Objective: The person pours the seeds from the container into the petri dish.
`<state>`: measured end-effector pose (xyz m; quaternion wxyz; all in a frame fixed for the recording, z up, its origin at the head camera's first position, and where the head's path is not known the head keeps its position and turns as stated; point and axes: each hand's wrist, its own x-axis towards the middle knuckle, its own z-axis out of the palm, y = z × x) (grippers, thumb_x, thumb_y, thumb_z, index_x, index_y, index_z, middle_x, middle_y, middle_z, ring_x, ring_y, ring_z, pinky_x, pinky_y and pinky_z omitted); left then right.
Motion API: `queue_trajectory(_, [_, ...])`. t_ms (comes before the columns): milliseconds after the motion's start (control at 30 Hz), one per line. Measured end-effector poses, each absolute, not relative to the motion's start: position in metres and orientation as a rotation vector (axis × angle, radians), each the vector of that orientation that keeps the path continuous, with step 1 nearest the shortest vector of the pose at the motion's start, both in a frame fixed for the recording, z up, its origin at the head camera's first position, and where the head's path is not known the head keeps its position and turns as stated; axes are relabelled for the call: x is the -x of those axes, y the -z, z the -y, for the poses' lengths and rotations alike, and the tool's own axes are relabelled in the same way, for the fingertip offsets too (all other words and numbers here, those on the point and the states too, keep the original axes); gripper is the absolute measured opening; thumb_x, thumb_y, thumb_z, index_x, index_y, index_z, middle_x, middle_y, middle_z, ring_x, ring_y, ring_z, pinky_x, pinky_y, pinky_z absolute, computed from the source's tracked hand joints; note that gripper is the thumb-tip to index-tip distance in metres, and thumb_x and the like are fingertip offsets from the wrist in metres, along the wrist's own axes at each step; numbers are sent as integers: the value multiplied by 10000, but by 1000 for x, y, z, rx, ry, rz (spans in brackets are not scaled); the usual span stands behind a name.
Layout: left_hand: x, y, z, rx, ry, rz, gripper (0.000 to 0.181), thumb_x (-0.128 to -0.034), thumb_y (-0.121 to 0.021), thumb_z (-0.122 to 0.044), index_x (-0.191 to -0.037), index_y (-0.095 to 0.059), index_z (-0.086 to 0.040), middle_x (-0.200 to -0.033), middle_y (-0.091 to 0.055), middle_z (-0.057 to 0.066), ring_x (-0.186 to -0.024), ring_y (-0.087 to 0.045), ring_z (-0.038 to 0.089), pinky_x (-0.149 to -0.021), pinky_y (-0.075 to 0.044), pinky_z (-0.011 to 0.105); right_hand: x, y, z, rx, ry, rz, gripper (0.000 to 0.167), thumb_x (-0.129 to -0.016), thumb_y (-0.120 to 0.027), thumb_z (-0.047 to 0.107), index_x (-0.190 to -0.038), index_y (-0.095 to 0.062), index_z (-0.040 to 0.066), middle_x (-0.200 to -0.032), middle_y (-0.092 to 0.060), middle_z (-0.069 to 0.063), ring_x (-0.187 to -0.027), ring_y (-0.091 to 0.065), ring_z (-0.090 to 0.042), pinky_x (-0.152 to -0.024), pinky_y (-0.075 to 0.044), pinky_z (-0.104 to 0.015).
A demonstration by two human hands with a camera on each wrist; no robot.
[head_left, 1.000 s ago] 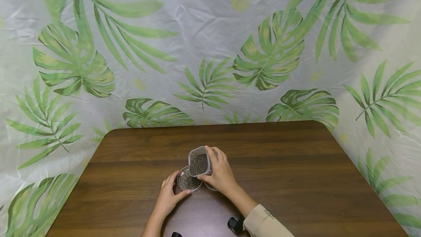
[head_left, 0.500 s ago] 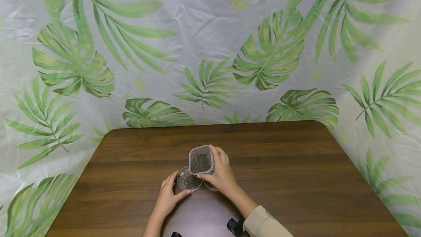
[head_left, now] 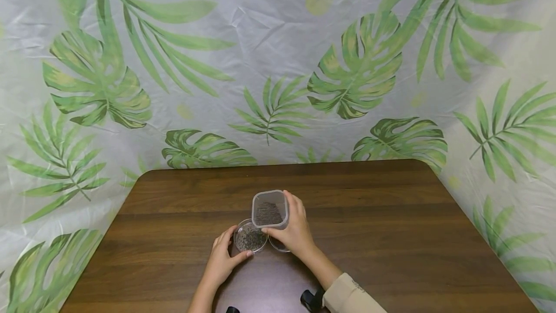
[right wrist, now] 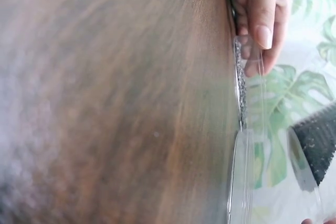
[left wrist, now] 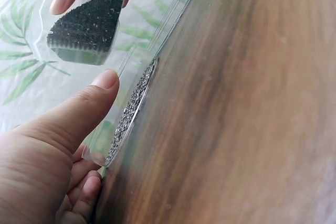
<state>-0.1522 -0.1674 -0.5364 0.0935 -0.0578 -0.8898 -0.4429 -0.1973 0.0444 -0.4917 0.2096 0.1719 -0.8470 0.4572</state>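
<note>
In the head view, your left hand (head_left: 220, 258) grips a shallow round dish of clear plastic (head_left: 243, 227) on the brown wood-grain table (head_left: 391, 235), the thumb on its near edge and the fingers together along its left side. Dark grey granules (head_left: 251, 241) are scattered over the dish's floor. Your right hand (head_left: 296, 230) holds a square tub of translucent plastic with rounded corners (head_left: 271, 195) above the dish's right side, thumb at the near edge of the tub and fingers round its right side. More dark granules lie inside the tub. Just right of the first dish, partly covered by the tub and your hand, sits a second round clear dish (head_left: 278, 245). A beige sleeve (head_left: 354, 296) covers your right forearm, and a white cloth printed with green leaves (head_left: 269, 47) hangs behind the table.

In the left wrist view, your left thumb presses the first dish's rim while the fingers curl at its side. The tub hangs above, apart from the dish, its granules banked into a slope.

In the right wrist view, both dishes appear edge-on, side by side. Only the tips of your right hand show, at the lower edge, so you cannot tell their grip there.
</note>
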Motion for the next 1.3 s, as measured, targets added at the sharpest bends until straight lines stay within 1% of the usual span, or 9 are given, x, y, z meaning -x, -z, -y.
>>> queue_trajectory(133, [153, 537, 168, 188, 1304, 2633, 819, -658, -777, -368, -1300, -423, -4, -1254, -476, 167, -1099, -426, 314, -901, -417, 433, 197, 493, -45, -469, -1308, 2328, 1063, -533, -860, 355, -1389, -279, 113, -1306, -357, -92, -1157, -359, -226, -943, -362, -434])
queue_trajectory(233, [153, 537, 168, 185, 1307, 2637, 820, -657, -778, -367, -1300, -423, -3, -1254, -476, 168, -1108, -419, 314, -907, -413, 431, 197, 494, -46, -450, -1344, 2308, 1062, -536, -860, 353, -1387, -275, 106, -1301, -358, -86, -1132, -383, -215, -934, -376, -416])
queue_trajectory(400, [152, 536, 168, 170, 1321, 2640, 830, -649, -785, -361, -1308, -419, -12, -1268, -469, 156, -1128, -406, 301, -920, -407, 416, 196, 494, -46, -412, -1408, 2274, 1057, -532, -863, 346, -1382, -276, 124, -1293, -361, -100, -1113, -406, -232, -918, -388, -416])
queue_trajectory(667, [152, 536, 168, 162, 1329, 2651, 839, -651, -781, -368, -1315, -410, -16, -1282, -455, 157, -1143, -395, 301, -927, -402, 413, 195, 493, -51, -382, -1496, 2220, 1040, -544, -856, 357, -1369, -284, 85, -1258, -375, -133, -1076, -434, -287, -891, -411, -419])
queue_trajectory(900, [152, 536, 167, 157, 1319, 2652, 837, -647, -786, -366, -1315, -414, -24, -1280, -459, 151, -1131, -406, 298, -923, -405, 416, 195, 494, -55, -347, -1548, 2202, 1031, -541, -847, 394, -1366, -289, 126, -1246, -385, -111, -1063, -442, -268, -895, -405, -412])
queue_trajectory(1100, [151, 535, 167, 159, 1319, 2650, 834, -648, -783, -368, -1313, -416, -23, -1281, -458, 154, -1123, -413, 299, -918, -409, 416, 196, 496, -60, -328, -1540, 2176, 1024, -541, -857, 360, -1365, -292, 138, -1236, -389, -85, -1067, -433, -232, -898, -394, -409])
queue_trajectory(1300, [151, 535, 168, 150, 1327, 2645, 830, -647, -788, -354, -1313, -417, -24, -1282, -458, 153, -1124, -414, 299, -921, -406, 416, 196, 498, -65, -299, -1535, 2155, 1023, -534, -865, 340, -1363, -299, 142, -1233, -394, -84, -1062, -440, -251, -897, -395, -425])
